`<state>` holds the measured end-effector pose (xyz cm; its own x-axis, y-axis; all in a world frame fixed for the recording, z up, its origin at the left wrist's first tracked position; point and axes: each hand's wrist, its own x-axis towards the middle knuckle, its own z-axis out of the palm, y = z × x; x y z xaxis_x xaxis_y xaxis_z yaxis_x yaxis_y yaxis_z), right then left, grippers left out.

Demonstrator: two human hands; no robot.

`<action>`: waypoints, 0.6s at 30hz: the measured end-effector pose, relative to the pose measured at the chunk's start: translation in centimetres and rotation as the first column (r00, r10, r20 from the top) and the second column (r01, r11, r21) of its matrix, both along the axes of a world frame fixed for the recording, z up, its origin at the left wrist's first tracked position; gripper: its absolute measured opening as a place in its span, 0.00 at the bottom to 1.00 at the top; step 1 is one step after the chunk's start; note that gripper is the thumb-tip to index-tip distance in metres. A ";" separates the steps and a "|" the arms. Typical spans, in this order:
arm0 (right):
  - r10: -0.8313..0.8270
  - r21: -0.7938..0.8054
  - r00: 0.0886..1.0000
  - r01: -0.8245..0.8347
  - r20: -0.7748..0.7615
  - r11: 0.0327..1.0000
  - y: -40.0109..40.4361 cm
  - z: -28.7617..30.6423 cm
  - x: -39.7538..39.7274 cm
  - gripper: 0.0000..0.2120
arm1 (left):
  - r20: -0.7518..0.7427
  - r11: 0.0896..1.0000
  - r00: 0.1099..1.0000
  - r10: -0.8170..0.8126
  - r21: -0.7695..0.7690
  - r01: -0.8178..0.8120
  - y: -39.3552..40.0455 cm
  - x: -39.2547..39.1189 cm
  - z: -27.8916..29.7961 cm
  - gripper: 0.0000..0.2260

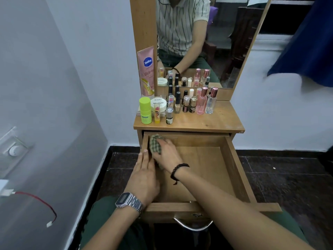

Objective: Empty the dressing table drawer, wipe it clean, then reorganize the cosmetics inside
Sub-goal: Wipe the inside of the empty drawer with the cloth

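The wooden drawer [232, 159] of the dressing table stands pulled out, with nothing inside but a cloth. My right hand [166, 153] presses a green checked cloth [155, 144] against the drawer's far left corner. My left hand [145, 175] rests on the drawer's left side wall, fingers extended along it. Several cosmetics stand on the table top [216, 120]: a pink Vaseline tube [146, 71], a green stick [145, 110], a white nail polish jar [159, 103], a yellow lip balm [157, 113], small bottles [189, 103] and two perfume bottles [206, 101].
A mirror [225, 42] rises behind the table top. The drawer's metal handle [192, 225] is at the front, above my lap. A wall with a switch plate [14, 148] and a red cable [41, 202] runs along the left. Dark floor tiles [288, 177] lie to the right.
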<state>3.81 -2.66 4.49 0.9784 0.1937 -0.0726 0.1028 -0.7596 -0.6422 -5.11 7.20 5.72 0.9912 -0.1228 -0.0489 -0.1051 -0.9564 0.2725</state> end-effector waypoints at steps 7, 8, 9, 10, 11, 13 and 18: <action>-0.064 -0.107 0.998 0.061 -0.020 0.992 -6.4 0.2 0.1 0.27 | -0.007 1.000 1.000 -0.002 0.010 0.002 0.2 0.0 -0.4 0.30; -0.101 -0.121 0.995 0.097 -0.026 0.988 -8.0 0.1 0.0 0.27 | -0.006 1.000 1.000 -0.003 0.013 0.003 0.2 0.0 -0.5 0.30; -0.129 -0.135 0.991 0.124 -0.031 0.983 -9.3 0.2 -0.1 0.27 | -0.006 1.000 1.000 -0.006 0.019 0.006 0.2 0.0 -0.4 0.30; -0.146 -0.148 0.989 0.140 -0.028 0.979 -10.1 0.3 -0.1 0.27 | -0.008 1.000 1.000 -0.007 0.027 0.008 0.1 0.0 -0.4 0.30; -0.156 -0.153 0.987 0.150 -0.026 0.977 -10.3 0.5 -0.2 0.27 | -0.011 0.999 1.000 -0.008 0.034 0.009 0.1 0.0 -0.3 0.31; -0.152 -0.137 0.988 0.149 -0.015 0.979 -8.8 0.7 -0.3 0.25 | -0.025 0.999 1.000 -0.006 0.037 0.007 0.1 0.0 -0.2 0.31; 0.036 -0.041 0.999 -0.035 0.021 0.999 -0.5 0.6 0.6 0.23 | -0.049 1.000 0.999 0.003 0.013 -0.003 0.0 -0.1 0.4 0.34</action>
<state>4.38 -3.14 5.07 0.9723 0.2261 -0.0595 0.1443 -0.7805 -0.6083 -5.23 7.25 6.15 0.9879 -0.1189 -0.0992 -0.0890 -0.9601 0.2650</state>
